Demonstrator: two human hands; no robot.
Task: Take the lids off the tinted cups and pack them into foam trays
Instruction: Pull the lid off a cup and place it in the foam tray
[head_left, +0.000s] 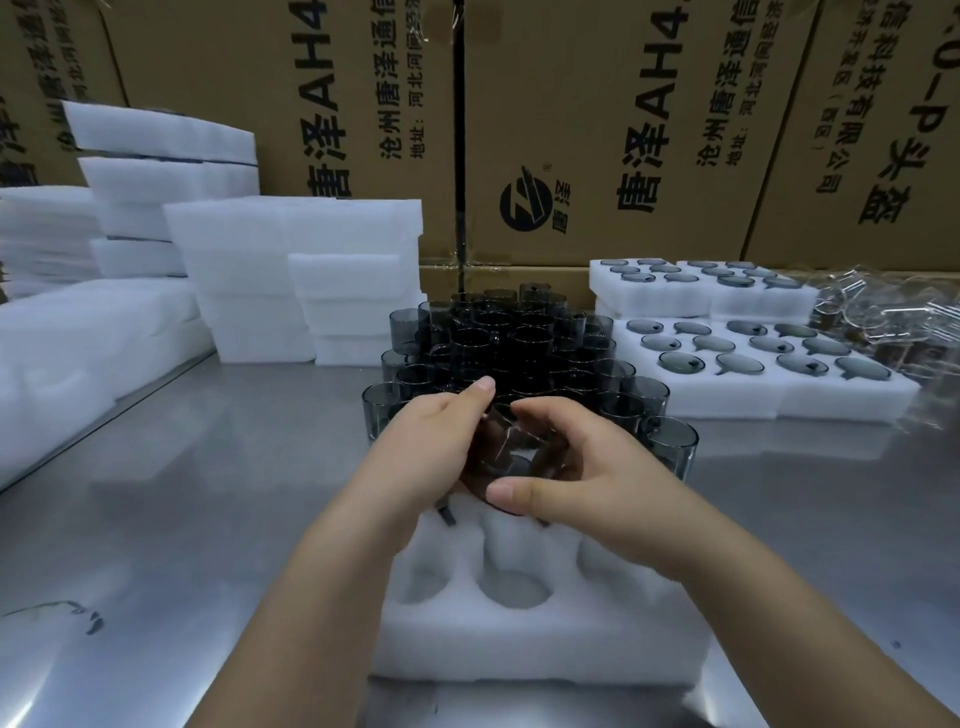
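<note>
The left hand (431, 447) and right hand (587, 467) were both curled round one tinted cup (511, 454), holding it just above the far edge of a foam tray (519, 639) whose visible pockets lay empty. Whether its lid was on, I could not tell. Just behind, a dense cluster of cups (519, 343) stood on the bench (208, 493), so much seemed left to pack. Filled trays (779, 400) and a heap of clear pieces (893, 312), likely lids, lay to the right, with spare foam (291, 270) stacked on the left.
</note>
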